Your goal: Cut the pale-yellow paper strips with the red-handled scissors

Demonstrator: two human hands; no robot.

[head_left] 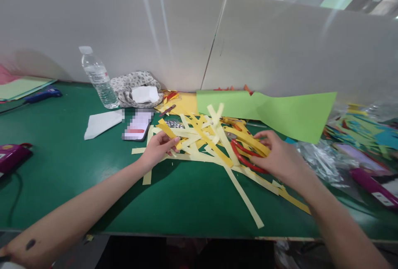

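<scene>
A loose pile of pale and deep yellow paper strips [199, 140] lies at the middle of the green table. At its left side my left hand [161, 146] is closed, with a yellow strip [167, 129] pinched between thumb and fingers. My right hand [272, 151], at the pile's right side, has its fingers curled round the end of a wide yellow strip [248, 139]. Red-handled scissors [245, 159] lie just under that strip, close to the right fingertips; whether the hand also touches them is unclear.
Behind the pile stands a green paper sheet [264, 113]. Left of it are a phone [138, 124], a water bottle [100, 79], a patterned cloth [133, 81] and white paper [102, 124]. Clear plastic [326, 163] and purple tools [373, 188] [12, 157] lie at the sides.
</scene>
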